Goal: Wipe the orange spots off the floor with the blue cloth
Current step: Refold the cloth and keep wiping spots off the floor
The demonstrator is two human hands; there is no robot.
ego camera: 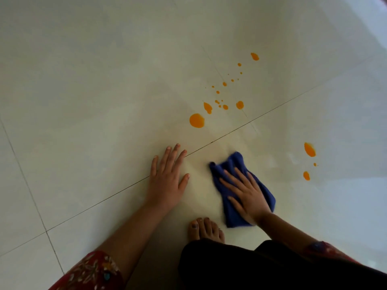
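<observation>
The blue cloth lies crumpled on the pale tiled floor, and my right hand presses flat on top of it with fingers spread. My left hand rests palm-down on the bare floor just left of the cloth. A cluster of orange spots lies farther out: a big round spot, a teardrop spot, another spot, several small drops and a far spot. To the right of the cloth sit two more orange spots.
My bare foot stands just below the cloth, with dark trousers behind it. Dark grout lines cross the floor diagonally. A faint wet streak shows between my hands.
</observation>
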